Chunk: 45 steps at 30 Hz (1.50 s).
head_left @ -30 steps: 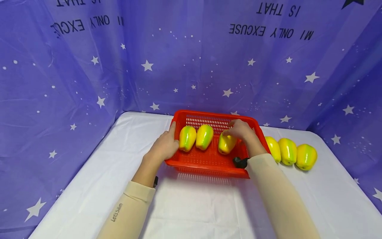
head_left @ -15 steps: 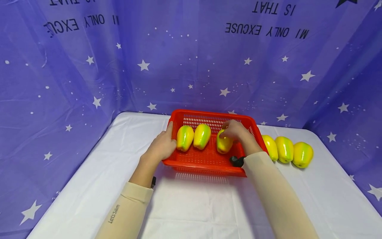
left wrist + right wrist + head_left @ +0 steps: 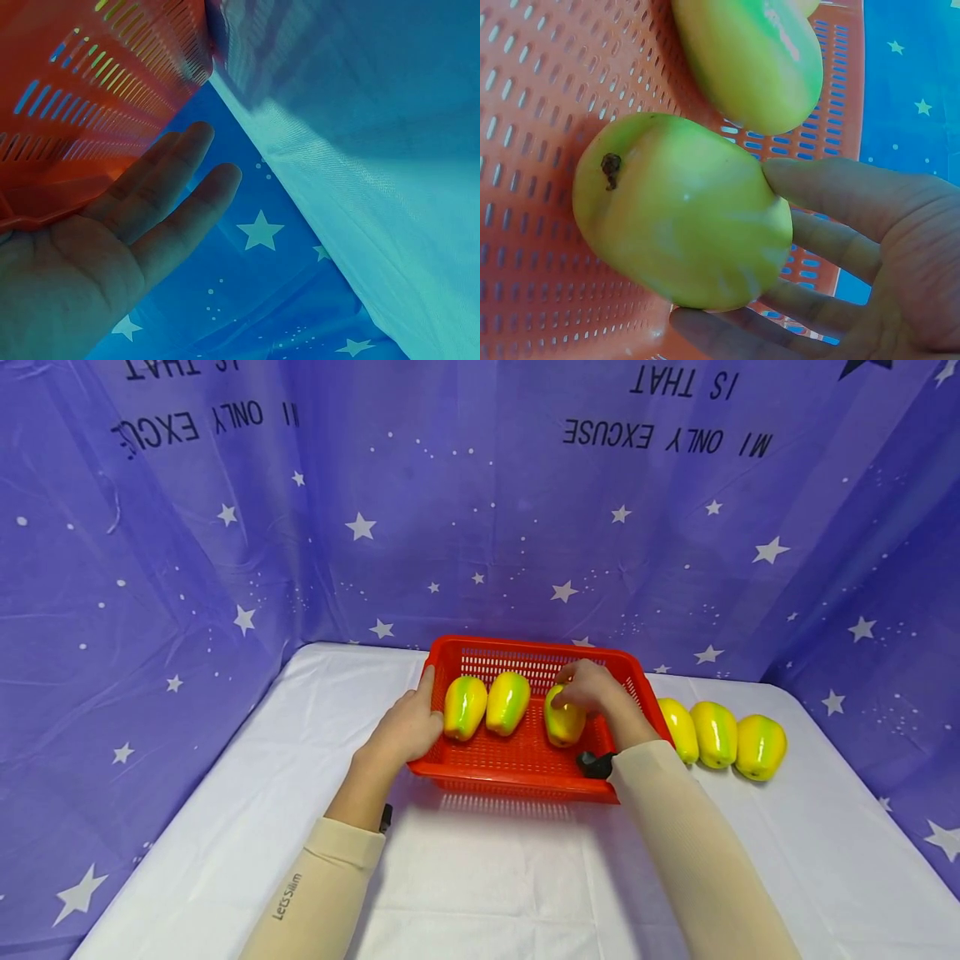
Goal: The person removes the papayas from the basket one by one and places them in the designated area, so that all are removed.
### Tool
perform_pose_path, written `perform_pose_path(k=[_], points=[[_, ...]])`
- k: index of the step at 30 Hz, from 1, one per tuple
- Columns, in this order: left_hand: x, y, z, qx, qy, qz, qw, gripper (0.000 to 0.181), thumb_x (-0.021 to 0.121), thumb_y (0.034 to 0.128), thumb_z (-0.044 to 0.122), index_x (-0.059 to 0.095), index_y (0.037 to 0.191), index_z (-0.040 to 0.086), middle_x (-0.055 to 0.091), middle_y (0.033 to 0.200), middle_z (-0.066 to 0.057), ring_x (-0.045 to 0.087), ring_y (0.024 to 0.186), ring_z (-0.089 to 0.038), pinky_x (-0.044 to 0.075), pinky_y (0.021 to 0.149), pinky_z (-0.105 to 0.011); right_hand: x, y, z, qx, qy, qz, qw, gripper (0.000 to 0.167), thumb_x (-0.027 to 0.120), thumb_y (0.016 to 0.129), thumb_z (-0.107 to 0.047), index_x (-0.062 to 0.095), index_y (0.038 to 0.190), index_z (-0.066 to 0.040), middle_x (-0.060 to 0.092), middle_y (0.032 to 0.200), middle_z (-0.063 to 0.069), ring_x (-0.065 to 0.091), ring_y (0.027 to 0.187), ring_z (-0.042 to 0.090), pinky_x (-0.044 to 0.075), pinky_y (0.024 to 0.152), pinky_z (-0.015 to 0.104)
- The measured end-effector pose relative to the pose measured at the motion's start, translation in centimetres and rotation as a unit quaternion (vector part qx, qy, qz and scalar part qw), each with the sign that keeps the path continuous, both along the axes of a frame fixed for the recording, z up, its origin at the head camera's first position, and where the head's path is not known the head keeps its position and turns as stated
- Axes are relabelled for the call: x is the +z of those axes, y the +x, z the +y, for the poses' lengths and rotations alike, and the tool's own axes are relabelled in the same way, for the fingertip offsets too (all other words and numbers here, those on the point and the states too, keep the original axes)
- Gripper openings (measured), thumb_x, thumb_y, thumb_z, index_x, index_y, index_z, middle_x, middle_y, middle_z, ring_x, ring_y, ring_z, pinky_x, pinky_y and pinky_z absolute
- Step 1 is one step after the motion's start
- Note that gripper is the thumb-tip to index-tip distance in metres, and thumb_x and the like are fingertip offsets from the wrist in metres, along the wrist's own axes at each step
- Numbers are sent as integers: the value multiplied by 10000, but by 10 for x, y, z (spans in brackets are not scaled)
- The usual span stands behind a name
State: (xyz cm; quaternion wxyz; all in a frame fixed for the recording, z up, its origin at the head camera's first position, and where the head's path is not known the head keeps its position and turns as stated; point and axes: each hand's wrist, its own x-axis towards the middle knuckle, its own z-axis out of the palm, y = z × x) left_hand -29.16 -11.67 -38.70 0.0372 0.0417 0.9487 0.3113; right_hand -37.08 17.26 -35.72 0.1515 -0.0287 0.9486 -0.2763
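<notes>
In the head view, a red plastic basket [image 3: 517, 768] with slotted walls sits on the white-covered table. My left hand [image 3: 405, 727] grips its left rim; in the left wrist view the fingers [image 3: 202, 191] lie outside the wall, and the thumb is hidden. Inside, my right hand [image 3: 596, 689] holds a yellow-green, mango-like fruit [image 3: 564, 722] between thumb and fingers, low over the basket floor. The right wrist view shows the thumb on one side of this fruit [image 3: 682, 214] and fingers on the other. Two similar fruits, one at the left wall [image 3: 465, 708] and its neighbour [image 3: 507, 703], lie side by side.
To the basket's right, three more yellow-green fruits stand in a row: a partly covered one [image 3: 678, 731], a middle one [image 3: 714, 735] and an outer one [image 3: 761, 747]. A purple star-printed curtain [image 3: 480, 527] surrounds the table [image 3: 480, 877] at the back and sides.
The head view has shifted slightly. My right hand's fingers have moved a little left over the fruit. The left hand keeps its place on the rim.
</notes>
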Motion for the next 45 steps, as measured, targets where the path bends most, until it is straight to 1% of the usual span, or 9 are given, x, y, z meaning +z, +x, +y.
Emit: perform_pose_path(k=[6, 14, 19, 24, 26, 30, 36, 39, 45], points=[[1, 0, 0, -13, -10, -3, 10000, 831, 429, 940, 185, 53, 1675, 97, 558, 1413, -272, 586, 1238, -390, 448, 1109, -554, 3, 0, 0, 9, 19, 86, 10000, 545, 735, 884, -161, 616, 1397, -20, 576, 1364, 264, 648, 1067, 384, 605, 893, 486], [1, 0, 2, 19, -88, -56, 9999, 823, 430, 956, 205, 45, 1677, 111, 530, 1451, -268, 575, 1252, -389, 443, 1118, -552, 19, 6, 3, 54, 24, 138, 9999, 557, 738, 896, -174, 602, 1422, -47, 564, 1392, 239, 651, 1066, 374, 604, 900, 482], [0, 1, 2, -25, -126, -103, 9999, 823, 426, 954, 201, 44, 1676, 107, 520, 1463, -276, 566, 1270, -398, 432, 1129, -553, 31, 16, 8, 202, 123, 311, 9992, 555, 726, 897, -180, 606, 1418, -33, 545, 1445, 229, 658, 1032, 350, 611, 870, 466], [2, 1, 1, -14, -92, -69, 9999, 818, 415, 951, 195, 47, 1674, 93, 512, 1465, -291, 563, 1264, -411, 429, 1127, -570, 53, 29, 13, 266, 132, 528, 9982, 537, 740, 888, -170, 625, 1392, -25, 536, 1444, 257, 663, 1033, 369, 621, 842, 454], [2, 1, 0, 1, -78, -66, 9999, 814, 411, 953, 197, 47, 1674, 91, 503, 1474, -293, 561, 1260, -412, 431, 1123, -576, 62, 33, 15, 244, 99, 545, 9982, 538, 742, 892, -168, 621, 1398, -32, 552, 1403, 267, 661, 1051, 378, 618, 858, 457], [2, -1, 0, -46, -70, -86, 9999, 812, 407, 957, 206, 43, 1673, 90, 498, 1476, -297, 562, 1252, -416, 438, 1115, -577, 75, 43, 21, 209, 53, 489, 9986, 559, 732, 902, -180, 597, 1427, -41, 544, 1413, 265, 650, 1099, 390, 604, 908, 469], [3, -2, -1, -81, -107, -37, 9999, 810, 405, 961, 204, 37, 1672, 82, 442, 1545, -302, 506, 1361, -441, 370, 1174, -589, 87, 53, 33, 280, 275, 650, 9971, 555, 729, 900, -221, 612, 1415, -52, 549, 1430, 264, 631, 1135, 401, 594, 927, 472], [3, -3, -2, -44, -95, -83, 9999, 813, 411, 965, 211, 29, 1673, 89, 440, 1547, -296, 506, 1358, -432, 373, 1173, -589, 92, 57, 37, 276, 203, 635, 9974, 557, 734, 897, -222, 612, 1415, -56, 550, 1438, 270, 646, 1112, 396, 599, 915, 474], [0, -3, -2, -99, -65, -72, 9999, 814, 407, 963, 202, 24, 1670, 78, 453, 1526, -311, 517, 1340, -436, 388, 1160, -587, 99, 66, 50, 199, 49, 462, 9987, 583, 741, 908, -236, 583, 1440, -58, 520, 1453, 297, 666, 1062, 385, 618, 857, 453]])
